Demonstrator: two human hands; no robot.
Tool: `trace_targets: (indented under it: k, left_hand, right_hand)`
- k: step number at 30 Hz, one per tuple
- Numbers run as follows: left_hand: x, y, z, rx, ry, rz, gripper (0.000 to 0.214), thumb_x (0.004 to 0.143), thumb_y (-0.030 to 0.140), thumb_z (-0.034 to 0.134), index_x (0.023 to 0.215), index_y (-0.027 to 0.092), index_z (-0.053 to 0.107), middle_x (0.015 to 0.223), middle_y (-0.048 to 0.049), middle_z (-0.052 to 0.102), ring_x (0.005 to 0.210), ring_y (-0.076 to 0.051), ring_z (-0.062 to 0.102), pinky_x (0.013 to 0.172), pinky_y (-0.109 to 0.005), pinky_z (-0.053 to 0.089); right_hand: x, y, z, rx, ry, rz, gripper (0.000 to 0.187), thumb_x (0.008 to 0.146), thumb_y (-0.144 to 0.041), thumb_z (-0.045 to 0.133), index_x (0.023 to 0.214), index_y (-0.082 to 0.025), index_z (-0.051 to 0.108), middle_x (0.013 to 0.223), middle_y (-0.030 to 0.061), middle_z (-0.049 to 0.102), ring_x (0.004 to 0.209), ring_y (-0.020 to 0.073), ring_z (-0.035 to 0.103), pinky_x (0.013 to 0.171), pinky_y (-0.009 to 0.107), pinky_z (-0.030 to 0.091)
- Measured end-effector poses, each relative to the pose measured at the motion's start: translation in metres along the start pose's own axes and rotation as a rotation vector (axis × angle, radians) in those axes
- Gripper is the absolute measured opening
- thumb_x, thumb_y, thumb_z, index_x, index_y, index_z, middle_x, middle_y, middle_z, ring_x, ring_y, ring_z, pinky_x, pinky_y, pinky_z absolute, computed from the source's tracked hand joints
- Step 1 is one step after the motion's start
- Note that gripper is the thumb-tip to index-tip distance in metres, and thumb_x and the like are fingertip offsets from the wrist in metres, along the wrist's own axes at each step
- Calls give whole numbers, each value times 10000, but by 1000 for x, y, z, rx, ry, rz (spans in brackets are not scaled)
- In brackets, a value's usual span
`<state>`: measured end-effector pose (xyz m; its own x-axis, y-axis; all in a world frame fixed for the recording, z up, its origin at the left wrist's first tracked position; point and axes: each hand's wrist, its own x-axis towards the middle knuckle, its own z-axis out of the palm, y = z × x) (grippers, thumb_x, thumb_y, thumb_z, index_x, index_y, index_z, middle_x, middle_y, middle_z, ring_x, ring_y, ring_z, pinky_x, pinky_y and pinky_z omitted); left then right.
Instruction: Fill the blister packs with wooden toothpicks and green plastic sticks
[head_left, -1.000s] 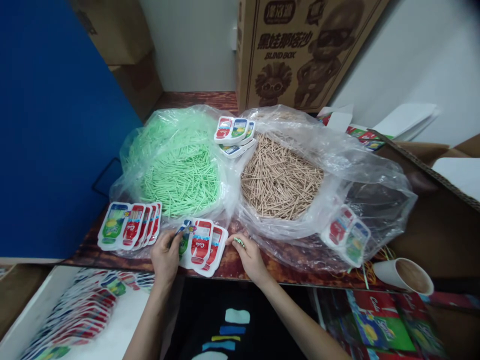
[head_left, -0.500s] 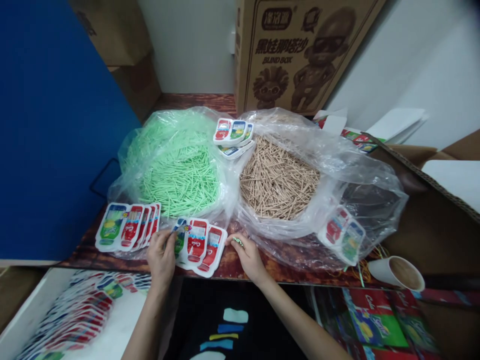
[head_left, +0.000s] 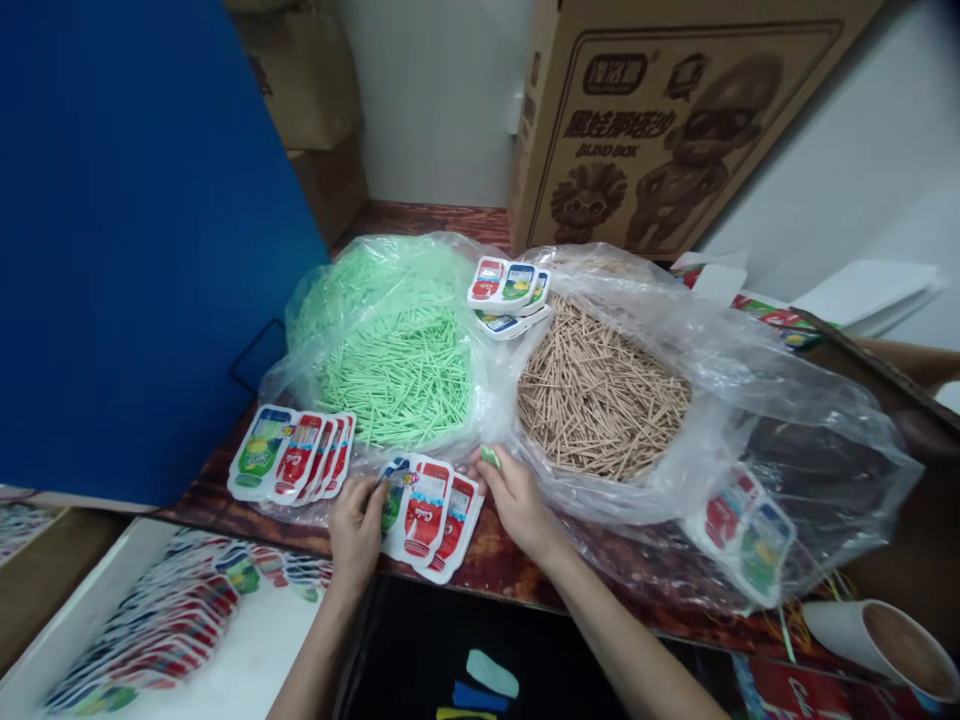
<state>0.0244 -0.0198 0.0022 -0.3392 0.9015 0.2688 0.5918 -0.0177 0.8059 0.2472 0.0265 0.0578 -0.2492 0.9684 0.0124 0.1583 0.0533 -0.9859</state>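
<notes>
My left hand (head_left: pixel 355 525) rests on the left edge of a fan of red and white blister packs (head_left: pixel 433 513) at the table's front, fingers curled onto the leftmost pack. My right hand (head_left: pixel 516 500) is at the right side of the same fan, its fingers closed near a small green piece by the fingertips. Just behind the hands lie a clear bag of green sticks (head_left: pixel 394 352) and a clear bag of tan wooden sticks (head_left: pixel 604 402).
A second fan of packs (head_left: pixel 294 455) lies left of my left hand. More packs (head_left: pixel 510 290) sit between the bags and inside the right bag (head_left: pixel 742 535). A tray of packs (head_left: pixel 161 630), a paper cup (head_left: pixel 896 645), a printed carton (head_left: pixel 660 120) and a blue panel (head_left: pixel 127 230) surround the table.
The view has shifted, so everything sits further right. My right hand has moved up from the table edge toward the bags. My left hand stays on the fan of packs.
</notes>
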Motion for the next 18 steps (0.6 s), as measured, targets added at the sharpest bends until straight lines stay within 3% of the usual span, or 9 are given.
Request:
trace_targets:
  k: [3,9,11,14,18]
  left_hand:
    - [-1,-3,1,-11,6,4,194,866,356,530,802,206,633,779,-27,612,753,-196,595,722,-319,477]
    - [-3,-7,1,-26,4,-28,207,869,371,528,819,208,645,763,-25,610,741,-201,598,711,-326,482]
    - [-3,-6,0,-45,19,-34,219,864,375,532,810,204,657,762,-28,614,746,-202,606,710,-323,487]
    - [-2,-5,0,-81,24,-35,227,860,376,539,798,198,665,775,-31,623,756,-199,617,714,-313,491]
    - [-2,-5,0,-93,19,-25,241,864,385,541,791,195,670,771,-28,620,743,-191,611,710,-305,490]
  right_hand:
    - [46,-17,-1,-63,-25,-48,125,891,-301,468,833,-215,539,732,-15,592,576,129,507,584,251,404]
    - [114,-18,-17,-205,-17,-41,88,863,-246,440,808,-212,501,652,-48,538,498,105,450,523,228,345]
    - [120,-19,-25,-377,-49,-119,108,869,-217,455,773,-209,504,675,-32,541,565,119,482,572,238,351]
    - [117,-21,-32,-676,-201,-260,146,846,-122,507,728,-204,537,742,2,558,671,145,516,638,256,343]
    - [106,-25,-29,-1049,-351,-284,216,858,-20,470,826,-195,593,854,62,593,709,173,555,638,272,349]
